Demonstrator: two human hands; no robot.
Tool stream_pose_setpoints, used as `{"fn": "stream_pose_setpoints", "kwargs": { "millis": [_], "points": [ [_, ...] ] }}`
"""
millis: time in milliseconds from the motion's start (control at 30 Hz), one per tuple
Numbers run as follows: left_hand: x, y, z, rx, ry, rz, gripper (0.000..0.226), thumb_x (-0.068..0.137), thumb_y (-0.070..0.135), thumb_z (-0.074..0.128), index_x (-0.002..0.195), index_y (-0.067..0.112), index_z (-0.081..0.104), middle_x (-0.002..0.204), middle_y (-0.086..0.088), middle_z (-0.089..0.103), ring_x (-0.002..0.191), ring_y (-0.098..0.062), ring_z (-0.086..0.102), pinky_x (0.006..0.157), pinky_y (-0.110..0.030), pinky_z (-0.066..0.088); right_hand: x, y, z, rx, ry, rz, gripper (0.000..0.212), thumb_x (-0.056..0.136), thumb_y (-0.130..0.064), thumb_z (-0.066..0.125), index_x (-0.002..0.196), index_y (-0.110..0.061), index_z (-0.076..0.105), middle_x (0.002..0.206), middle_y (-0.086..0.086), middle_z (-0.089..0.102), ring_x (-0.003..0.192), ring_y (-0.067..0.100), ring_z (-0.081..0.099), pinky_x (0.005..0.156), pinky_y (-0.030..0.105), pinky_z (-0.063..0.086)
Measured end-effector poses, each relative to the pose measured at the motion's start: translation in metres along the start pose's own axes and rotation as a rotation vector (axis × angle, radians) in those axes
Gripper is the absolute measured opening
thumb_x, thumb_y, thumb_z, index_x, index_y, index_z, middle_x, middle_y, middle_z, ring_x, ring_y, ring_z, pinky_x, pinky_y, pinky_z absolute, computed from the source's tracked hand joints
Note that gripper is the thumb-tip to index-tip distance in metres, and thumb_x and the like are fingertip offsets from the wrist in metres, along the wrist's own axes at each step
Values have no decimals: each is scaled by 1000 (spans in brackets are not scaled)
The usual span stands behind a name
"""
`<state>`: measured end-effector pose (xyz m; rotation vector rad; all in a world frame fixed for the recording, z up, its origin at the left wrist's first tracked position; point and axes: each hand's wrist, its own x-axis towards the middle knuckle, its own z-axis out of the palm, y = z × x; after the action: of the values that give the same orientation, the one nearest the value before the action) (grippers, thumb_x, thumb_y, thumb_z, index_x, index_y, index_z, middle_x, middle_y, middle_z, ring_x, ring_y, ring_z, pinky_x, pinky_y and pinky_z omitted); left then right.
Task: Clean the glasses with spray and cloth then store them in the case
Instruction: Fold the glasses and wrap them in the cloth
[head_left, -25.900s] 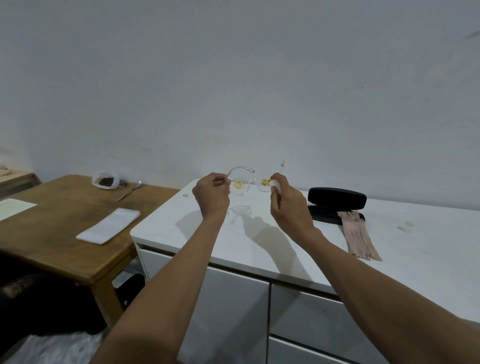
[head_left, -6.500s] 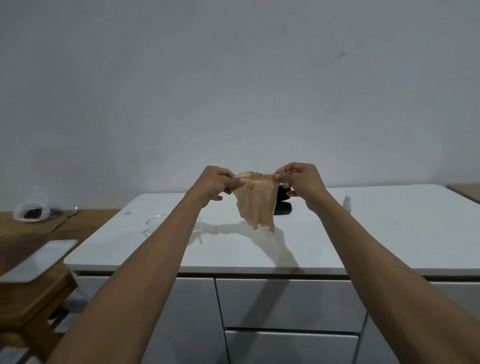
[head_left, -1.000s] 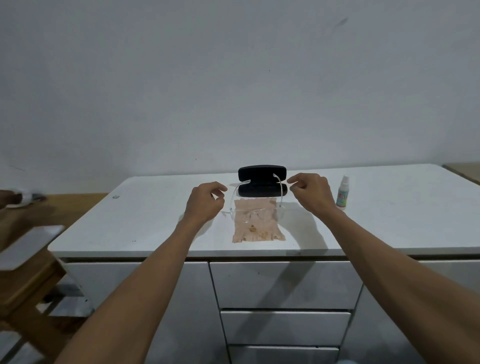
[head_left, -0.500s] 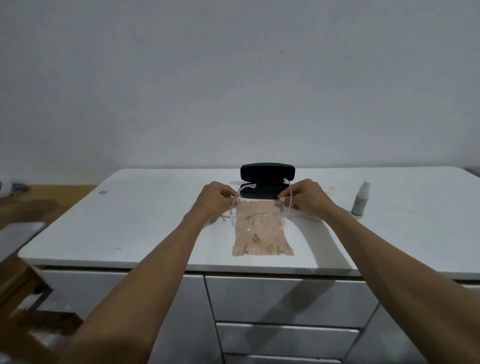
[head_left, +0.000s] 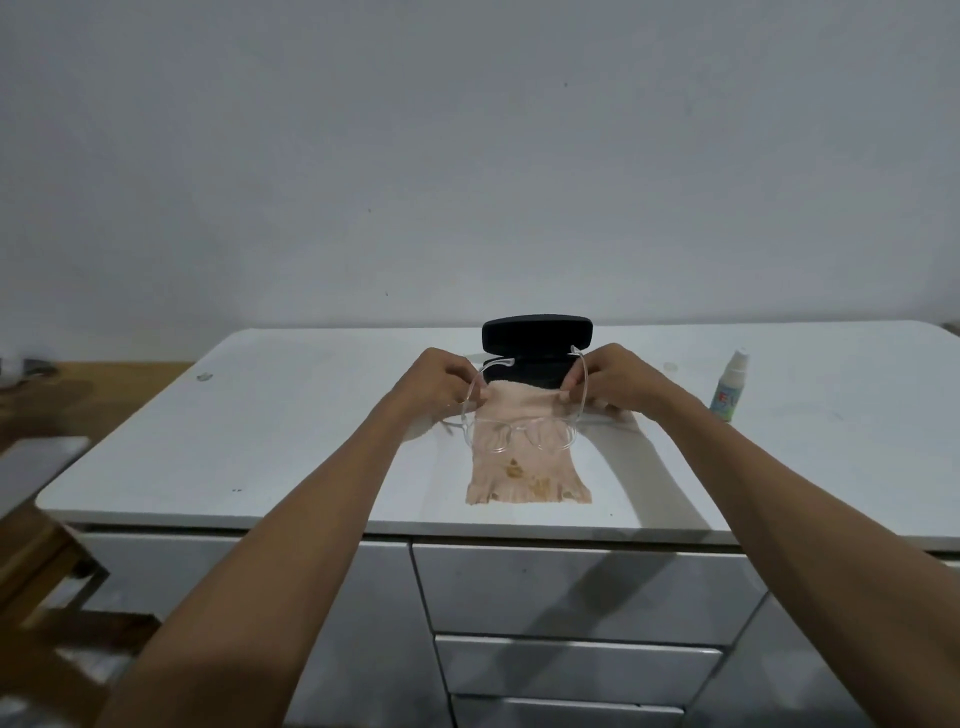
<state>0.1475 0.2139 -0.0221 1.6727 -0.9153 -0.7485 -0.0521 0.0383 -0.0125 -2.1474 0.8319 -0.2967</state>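
Clear-framed glasses (head_left: 519, 434) sit with their lenses over a pink cloth (head_left: 524, 467) spread on the white cabinet top (head_left: 291, 415). The cloth carries yellow-brown stains near its front. My left hand (head_left: 441, 382) pinches the left temple arm and my right hand (head_left: 605, 376) pinches the right one, both also at the cloth's far corners. The black case (head_left: 537, 345) stands open just behind the hands. A small spray bottle (head_left: 730, 384) stands upright to the right, apart from my right hand.
The cabinet has white drawers (head_left: 571, 592) below its front edge. A wooden table (head_left: 57, 415) adjoins on the left, with a grey pad (head_left: 36, 465) on it. A plain wall rises behind.
The camera has moved closer. My hands stay on the temple arms, with the glasses still over the cloth; both hands have come slightly nearer the cloth's far corners.
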Motion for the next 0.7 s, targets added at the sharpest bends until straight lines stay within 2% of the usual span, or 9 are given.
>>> {"fn": "stream_pose_setpoints", "kwargs": {
  "millis": [67,167,267,400,533,633,700],
  "points": [
    [-5,8,-5,22,-27,-6,10,74,-6,72,84,-6,73,78,-12,71,77,-21,65,66,-29,55,-5,-2,-3,111,-45,23,20,84,2,62,79,-13,74,75,2,70,65,15,56,52,24,42],
    [-7,13,-15,152,-83,-28,17,68,8,77,85,10,78,84,-5,72,78,-18,58,71,-31,49,-10,-4,-9,246,-150,24,29,89,6,51,94,-11,74,83,2,72,74,15,61,57,25,47],
    [-8,12,-19,162,-129,-87,20,79,-1,71,93,10,80,88,-7,71,77,-16,58,72,-33,50,-11,-3,-11,261,-228,38,35,89,6,51,107,-9,77,88,5,67,77,16,58,56,24,46],
    [-11,17,-16,232,-183,-106,30,83,-10,54,88,5,79,83,-7,72,68,-17,60,66,-29,49,-12,-1,-10,209,-269,69,42,84,6,44,99,-9,80,91,9,68,82,22,55,56,24,44],
    [-15,23,-13,334,-224,-87,41,77,-16,43,79,4,79,67,-3,73,67,-18,65,65,-27,50,-14,-2,-11,186,-284,81,38,82,8,44,79,-10,78,88,1,75,86,22,55,56,24,43],
    [-15,22,-12,326,-160,-75,44,79,-16,39,79,5,78,60,8,69,66,-14,59,65,-28,50,-16,-1,-12,221,-249,91,34,86,5,47,88,-10,78,93,0,77,85,20,57,57,24,42],
    [-16,17,-14,290,-112,-56,40,80,-15,42,81,5,77,73,5,73,72,-14,60,62,-29,46,-19,1,-11,245,-200,103,32,89,2,51,99,-11,78,98,3,77,81,18,57,54,22,42]
  ]
}}
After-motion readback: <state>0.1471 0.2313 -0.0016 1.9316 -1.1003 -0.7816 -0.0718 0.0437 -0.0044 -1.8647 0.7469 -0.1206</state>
